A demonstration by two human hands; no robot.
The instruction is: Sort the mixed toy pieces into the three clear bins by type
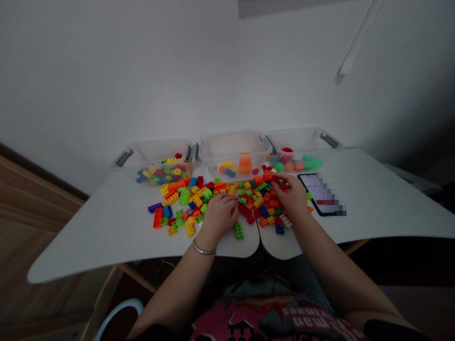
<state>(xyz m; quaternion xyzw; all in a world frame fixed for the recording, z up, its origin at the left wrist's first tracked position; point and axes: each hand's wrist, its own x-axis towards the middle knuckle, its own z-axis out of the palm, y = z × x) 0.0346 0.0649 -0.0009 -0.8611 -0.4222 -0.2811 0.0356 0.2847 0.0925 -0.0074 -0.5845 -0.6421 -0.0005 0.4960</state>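
A heap of small plastic building bricks (199, 199) in red, yellow, green, blue and orange covers the middle of the white table (106, 227). My left hand (220, 213), a bangle on its wrist, rests on the bricks with fingers curled; what is under them is hidden. My right hand (293, 196) lies on the right side of the heap, fingers bent over red and orange bricks near its tips. A single green brick (239, 230) lies just in front of my left hand.
Three clear plastic bins stand at the back: the left bin (159, 158) holds mixed pieces, the middle bin (234, 151) a few bricks, the right bin (302, 142) round coloured shapes. A phone (320, 194) lies right of my right hand. The table splits into two halves.
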